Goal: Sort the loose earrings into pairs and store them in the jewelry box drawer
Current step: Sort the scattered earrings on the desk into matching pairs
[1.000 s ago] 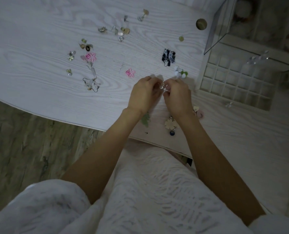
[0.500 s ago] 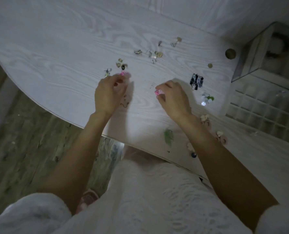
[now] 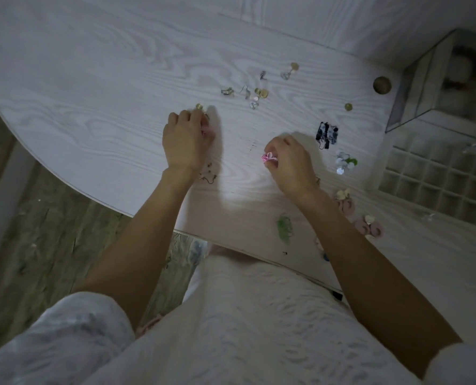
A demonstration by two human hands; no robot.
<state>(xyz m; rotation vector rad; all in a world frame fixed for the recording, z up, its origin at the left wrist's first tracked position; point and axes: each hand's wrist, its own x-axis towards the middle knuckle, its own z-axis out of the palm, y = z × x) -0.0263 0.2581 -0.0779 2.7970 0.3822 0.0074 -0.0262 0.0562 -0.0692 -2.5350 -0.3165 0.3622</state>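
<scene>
My right hand (image 3: 288, 162) pinches a pink flower earring (image 3: 268, 157) just above the white table (image 3: 92, 79). My left hand (image 3: 185, 140) rests fingers-down on a second pink flower earring (image 3: 205, 132), which it mostly hides; whether it grips it is unclear. Several small gold and silver earrings (image 3: 255, 94) lie scattered beyond both hands. A black pair (image 3: 327, 133) and a white-and-green pair (image 3: 345, 162) lie right of my right hand. The jewelry box drawer (image 3: 439, 179), a grid of small compartments, stands open at the far right.
A glass-sided jewelry box (image 3: 437, 87) stands behind the drawer. Mauve earrings (image 3: 368, 227), a green leaf earring (image 3: 284, 227) and a dark wire earring (image 3: 209, 177) lie near the table's curved front edge. A round gold knob (image 3: 382, 85) sits near the box.
My hands, together over one small earring a second ago, have parted. The right has lifted a pink flower earring; the left has reached left onto the other pink one. The view tilted.
</scene>
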